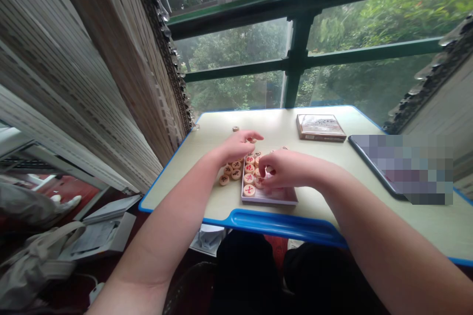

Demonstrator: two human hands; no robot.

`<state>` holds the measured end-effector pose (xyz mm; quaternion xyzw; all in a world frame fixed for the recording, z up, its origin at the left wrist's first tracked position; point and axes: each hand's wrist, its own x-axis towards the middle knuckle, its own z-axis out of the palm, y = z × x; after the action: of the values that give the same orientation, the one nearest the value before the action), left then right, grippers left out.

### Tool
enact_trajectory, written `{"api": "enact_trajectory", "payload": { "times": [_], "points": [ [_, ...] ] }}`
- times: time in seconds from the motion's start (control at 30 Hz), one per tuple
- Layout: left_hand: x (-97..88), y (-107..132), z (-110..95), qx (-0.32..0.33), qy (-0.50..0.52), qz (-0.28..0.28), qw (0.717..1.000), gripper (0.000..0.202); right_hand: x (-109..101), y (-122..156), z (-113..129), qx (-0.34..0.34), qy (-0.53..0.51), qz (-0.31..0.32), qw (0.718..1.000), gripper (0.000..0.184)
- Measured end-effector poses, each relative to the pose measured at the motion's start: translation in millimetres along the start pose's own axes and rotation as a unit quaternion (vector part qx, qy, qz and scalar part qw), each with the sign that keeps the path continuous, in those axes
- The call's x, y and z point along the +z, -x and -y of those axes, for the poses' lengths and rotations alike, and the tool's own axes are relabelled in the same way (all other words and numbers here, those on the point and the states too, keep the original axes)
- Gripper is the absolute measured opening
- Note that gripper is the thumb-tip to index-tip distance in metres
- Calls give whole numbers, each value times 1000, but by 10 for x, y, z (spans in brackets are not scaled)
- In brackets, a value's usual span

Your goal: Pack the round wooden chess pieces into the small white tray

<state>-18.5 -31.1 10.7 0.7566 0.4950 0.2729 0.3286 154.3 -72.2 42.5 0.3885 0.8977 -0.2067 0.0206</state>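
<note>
Round wooden xiangqi pieces stand in columns inside a shallow box tray (269, 201) with a pale rim; the ones showing at its left have red characters, such as the front-left piece (249, 190). My right hand (286, 170) reaches over the tray, fingers curled down and closed on a red-marked xiangqi piece (259, 182) in the second column. Above the tray's back left corner is my left hand (236, 143), index finger stretched out and nothing visible in its grip. Loose black-marked pieces (228, 170) lie left of the tray, partly hidden by my left hand.
A single piece (235, 129) lies farther back on the blue-edged table (207, 206). At the back right lies a flat box lid (320, 127) with a printed picture. A tablet-like device (377, 170), its screen blurred out, is at the right. Curtains (121, 59) hang on the left.
</note>
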Motion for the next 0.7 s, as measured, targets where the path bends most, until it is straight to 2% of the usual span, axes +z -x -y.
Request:
{"api": "enact_trajectory", "payload": {
  "times": [0.1,0.2,0.33,0.53,0.7],
  "points": [
    [-7,-18,-33,10,72,-88,993,37,-44,-7,-43,-12,-65,-62,996,21],
    [-43,-42,-34,14,149,-148,978,30,-61,-37,-103,7,-129,-122,984,25],
    [-79,-80,19,-10,210,-182,960,27,-48,-50,-106,55,-100,-106,988,24],
    [-63,-123,113,-6,246,-223,943,20,-20,23,40,-8,-52,-67,996,34],
    [-94,-115,104,-5,271,-232,934,18,-65,85,57,-6,-126,-64,990,33]
  ]
}}
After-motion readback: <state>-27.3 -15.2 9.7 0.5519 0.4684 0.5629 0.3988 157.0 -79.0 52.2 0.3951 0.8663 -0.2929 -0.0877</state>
